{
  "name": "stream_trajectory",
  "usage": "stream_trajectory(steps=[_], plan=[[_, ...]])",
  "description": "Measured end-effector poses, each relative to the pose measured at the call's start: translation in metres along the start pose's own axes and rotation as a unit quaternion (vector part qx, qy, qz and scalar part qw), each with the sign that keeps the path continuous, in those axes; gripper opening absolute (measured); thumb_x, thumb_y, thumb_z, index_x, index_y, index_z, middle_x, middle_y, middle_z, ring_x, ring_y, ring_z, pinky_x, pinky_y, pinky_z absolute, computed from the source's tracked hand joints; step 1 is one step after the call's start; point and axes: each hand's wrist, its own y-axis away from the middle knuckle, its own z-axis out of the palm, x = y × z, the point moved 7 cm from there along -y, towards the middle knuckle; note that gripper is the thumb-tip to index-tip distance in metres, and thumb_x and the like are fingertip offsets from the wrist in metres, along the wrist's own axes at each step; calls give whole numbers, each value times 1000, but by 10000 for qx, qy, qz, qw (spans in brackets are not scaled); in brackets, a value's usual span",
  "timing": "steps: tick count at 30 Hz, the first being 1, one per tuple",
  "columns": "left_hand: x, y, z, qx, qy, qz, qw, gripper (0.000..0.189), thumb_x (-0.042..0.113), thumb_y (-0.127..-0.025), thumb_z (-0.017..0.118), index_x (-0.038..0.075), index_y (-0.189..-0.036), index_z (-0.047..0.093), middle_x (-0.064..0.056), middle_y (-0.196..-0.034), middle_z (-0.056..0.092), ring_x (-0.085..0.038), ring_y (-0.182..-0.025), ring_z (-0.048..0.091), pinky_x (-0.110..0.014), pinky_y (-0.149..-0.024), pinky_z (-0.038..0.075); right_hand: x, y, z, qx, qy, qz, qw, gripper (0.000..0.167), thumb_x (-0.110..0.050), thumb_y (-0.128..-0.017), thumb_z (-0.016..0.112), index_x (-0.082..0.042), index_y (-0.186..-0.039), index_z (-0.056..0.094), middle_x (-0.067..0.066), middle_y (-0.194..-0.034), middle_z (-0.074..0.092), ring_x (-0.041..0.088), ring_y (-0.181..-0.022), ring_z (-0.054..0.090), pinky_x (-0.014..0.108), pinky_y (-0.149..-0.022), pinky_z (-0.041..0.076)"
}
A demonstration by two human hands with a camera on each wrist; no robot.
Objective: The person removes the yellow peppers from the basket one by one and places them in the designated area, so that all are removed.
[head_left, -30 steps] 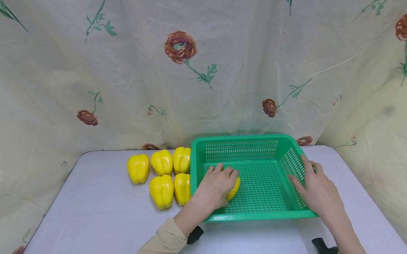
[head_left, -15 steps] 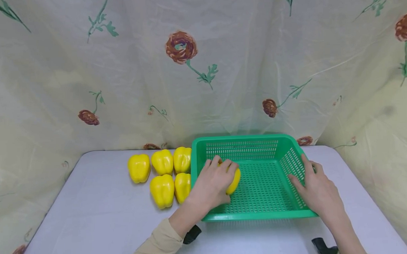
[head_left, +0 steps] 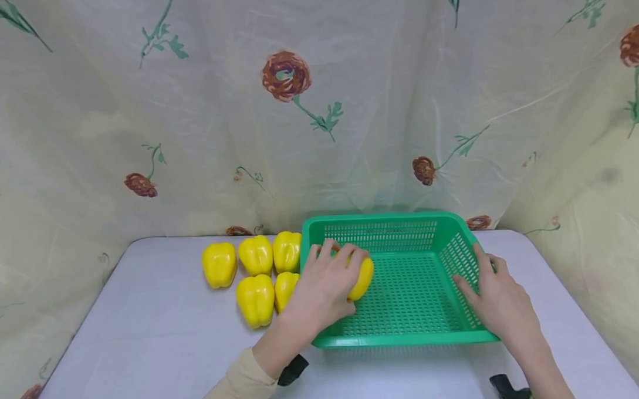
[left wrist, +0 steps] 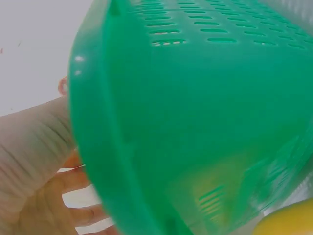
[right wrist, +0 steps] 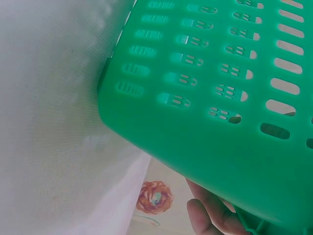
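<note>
My left hand (head_left: 322,281) grips a yellow bell pepper (head_left: 362,279) inside the left part of a green plastic basket (head_left: 393,340). The palm and fingers hide much of that pepper. At the basket's right side, my right hand (head_left: 500,299) holds the rim, thumb inside and fingers outside. In the left wrist view the basket wall (left wrist: 195,98) covers part of the left hand (left wrist: 63,196), and the held pepper does not show. From the right wrist, the fingertips (right wrist: 210,210) appear beneath the perforated green wall (right wrist: 195,117).
Several yellow bell peppers (head_left: 255,300) stand left of the basket on the white tabletop (head_left: 161,346), the nearest ones beside its wall. A floral curtain (head_left: 348,104) hangs behind the table. Black wrist mounts (head_left: 292,369) sit under both wrists.
The left hand, with the bell pepper, has risen from the basket floor and shifted slightly left. The right hand and the basket stay in place.
</note>
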Motion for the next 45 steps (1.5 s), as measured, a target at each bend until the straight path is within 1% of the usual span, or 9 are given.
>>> stream_trajectory(steps=[3,6,10,15,22,26,32,40,45], plan=[[-2,3,-4,102,40,-32,9999,82,39,-73,99,19,-141,59,1,-135,69,-29,-124,60,-41,-101,51,0,0,0,13,-9,-5,10000,84,-41,-111,56,6,-168,17,49,-151,38,68,-96,66,70,-70,56],[-5,6,-8,211,150,-63,9996,81,33,-73,98,16,-141,59,-2,-136,69,-31,-127,62,-44,-106,54,2,0,1,8,-5,9,10000,84,-42,-111,56,5,-169,16,48,-152,38,68,-98,65,71,-72,56],[-11,10,-12,186,346,-175,9991,79,27,-75,96,15,-143,58,-5,-138,67,-33,-128,64,-46,-110,56,2,0,1,16,5,22,10000,84,-41,-111,56,5,-169,16,48,-152,38,68,-100,65,72,-73,56],[-18,16,-14,144,539,-348,9978,78,24,-74,95,16,-142,56,-6,-138,65,-36,-128,60,-49,-107,55,1,0,1,8,9,29,10000,84,-40,-111,57,5,-169,17,48,-151,38,68,-101,65,72,-73,56],[-28,26,-20,386,644,-514,9959,79,21,-71,94,17,-140,56,-10,-137,62,-39,-125,59,-52,-102,54,2,0,1,24,16,12,10000,84,-40,-111,57,6,-168,17,48,-151,38,68,-100,65,72,-74,56],[-32,31,-23,473,661,-597,9949,82,23,-70,96,17,-141,56,-12,-137,62,-38,-122,58,-51,-103,54,2,0,1,42,9,-15,10000,84,-40,-111,57,6,-168,17,48,-150,39,67,-98,66,72,-73,56],[-37,37,-27,538,852,-636,9929,84,24,-69,98,18,-142,58,-15,-139,61,-38,-120,58,-49,-106,54,0,0,0,68,20,-38,10000,84,-40,-110,58,6,-168,18,48,-150,39,67,-98,66,72,-73,56],[-44,43,-34,666,690,-674,9931,82,21,-68,97,18,-140,58,-14,-134,63,-36,-121,57,-47,-102,56,0,-1,0,61,1,-46,10000,84,-40,-110,58,7,-168,18,48,-150,39,67,-98,66,72,-73,56],[-52,50,-36,681,747,-762,9920,82,18,-68,98,16,-140,58,-15,-133,62,-38,-121,55,-50,-99,55,-1,0,0,147,11,-98,9998,83,-38,-110,59,7,-167,19,48,-149,41,65,-93,67,70,-71,56]])
